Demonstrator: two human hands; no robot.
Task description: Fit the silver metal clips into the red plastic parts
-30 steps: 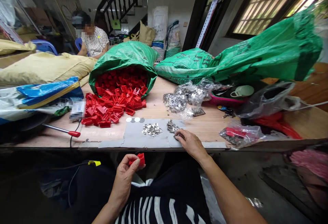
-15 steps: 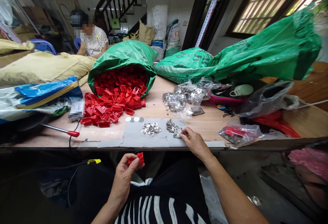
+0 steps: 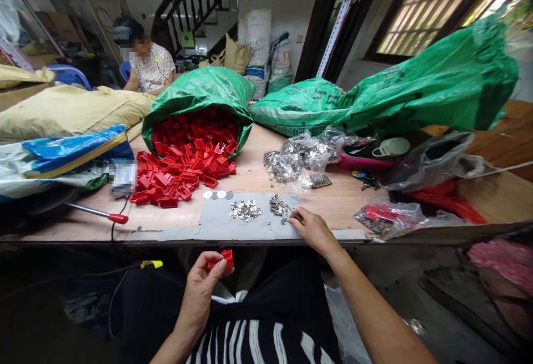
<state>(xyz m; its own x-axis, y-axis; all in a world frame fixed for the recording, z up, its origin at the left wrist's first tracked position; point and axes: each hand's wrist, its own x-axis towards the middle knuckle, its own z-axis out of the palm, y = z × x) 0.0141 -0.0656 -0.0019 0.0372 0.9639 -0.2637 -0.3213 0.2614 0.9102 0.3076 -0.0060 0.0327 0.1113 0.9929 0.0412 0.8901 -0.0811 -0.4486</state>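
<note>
My left hand (image 3: 202, 282) is below the table edge, above my lap, with its fingers closed on a small red plastic clip (image 3: 225, 259). My right hand (image 3: 313, 229) rests on the grey mat (image 3: 216, 221) at the table's front edge. Its fingertips pinch at a small heap of shiny metal pieces (image 3: 280, 207). A second heap of metal pieces (image 3: 245, 210) lies to the left on the same mat. A pile of red plastic clips (image 3: 183, 167) spills from a green sack (image 3: 200, 95) further back on the left.
Clear bags of metal parts (image 3: 306, 156) lie behind the mat. More green sacks (image 3: 395, 95) fill the back right. A red-handled tool (image 3: 100, 214) lies at the left. Yellow and blue sacks (image 3: 66, 131) are at the far left. Another person (image 3: 147, 64) sits beyond the table.
My right hand has shifted slightly and drawn its fingertips together on the metal pieces. My left hand has stayed put with the red clip.
</note>
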